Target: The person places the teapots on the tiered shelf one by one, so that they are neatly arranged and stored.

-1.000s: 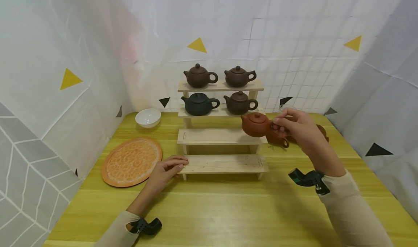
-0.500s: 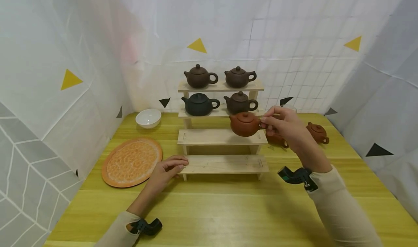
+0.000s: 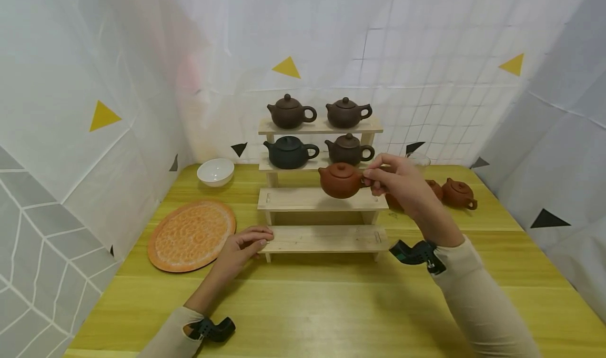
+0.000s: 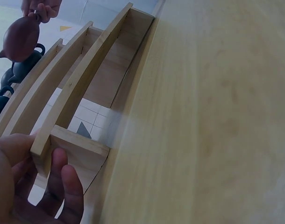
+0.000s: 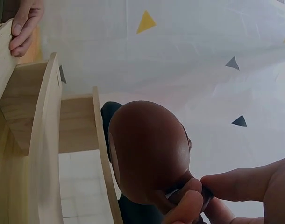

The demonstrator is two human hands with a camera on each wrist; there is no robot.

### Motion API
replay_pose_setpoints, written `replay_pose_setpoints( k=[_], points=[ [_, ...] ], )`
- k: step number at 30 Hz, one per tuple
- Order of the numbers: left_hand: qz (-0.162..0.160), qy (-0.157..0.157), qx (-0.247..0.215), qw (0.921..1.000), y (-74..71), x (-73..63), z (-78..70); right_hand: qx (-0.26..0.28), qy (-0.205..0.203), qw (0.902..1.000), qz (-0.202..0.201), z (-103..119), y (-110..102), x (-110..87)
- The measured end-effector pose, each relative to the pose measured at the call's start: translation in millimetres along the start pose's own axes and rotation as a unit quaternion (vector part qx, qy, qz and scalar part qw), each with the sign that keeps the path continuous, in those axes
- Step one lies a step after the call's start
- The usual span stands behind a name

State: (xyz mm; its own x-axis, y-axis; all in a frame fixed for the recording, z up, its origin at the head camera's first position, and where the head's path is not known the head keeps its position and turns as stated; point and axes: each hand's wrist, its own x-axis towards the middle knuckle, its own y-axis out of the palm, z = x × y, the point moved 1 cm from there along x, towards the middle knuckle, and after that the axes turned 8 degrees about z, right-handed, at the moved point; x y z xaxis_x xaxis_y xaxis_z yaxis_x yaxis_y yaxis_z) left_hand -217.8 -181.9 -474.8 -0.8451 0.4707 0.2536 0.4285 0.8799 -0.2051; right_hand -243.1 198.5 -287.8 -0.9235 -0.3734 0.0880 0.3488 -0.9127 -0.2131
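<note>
Left hand (image 3: 239, 248): lower left of centre; your thumb and fingers grip the end of the wooden stand (image 3: 326, 238), probably to steady it.
Right hand (image 3: 400, 182): right of centre; you pinch the red teapot (image 3: 340, 183) by its handle, likely keeping fingertips off the body.
Red teapot: mid-frame, raised, roughly level, perhaps to keep its lid (image 3: 341, 167) seated.
Dark teapots (image 3: 347, 151): upper centre, two per upper board, apparently spaced so handles stay reachable.

You wear a plain beige left sleeve (image 3: 168, 337) and a matching right sleeve (image 3: 478, 295). Your left wrist unit (image 3: 215, 329) is black and curved; your black right wrist unit (image 3: 416, 254) bears a green patch (image 3: 399, 254).
</note>
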Motion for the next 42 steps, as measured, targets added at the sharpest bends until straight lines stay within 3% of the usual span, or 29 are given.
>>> replay_pose_setpoints(
  k=[42],
  points=[
    [-0.003,-0.003,0.000,1.0000,0.3,0.3,-0.8,0.011,0.008,0.9985,0.054,-22,52,42.2]
  ],
)
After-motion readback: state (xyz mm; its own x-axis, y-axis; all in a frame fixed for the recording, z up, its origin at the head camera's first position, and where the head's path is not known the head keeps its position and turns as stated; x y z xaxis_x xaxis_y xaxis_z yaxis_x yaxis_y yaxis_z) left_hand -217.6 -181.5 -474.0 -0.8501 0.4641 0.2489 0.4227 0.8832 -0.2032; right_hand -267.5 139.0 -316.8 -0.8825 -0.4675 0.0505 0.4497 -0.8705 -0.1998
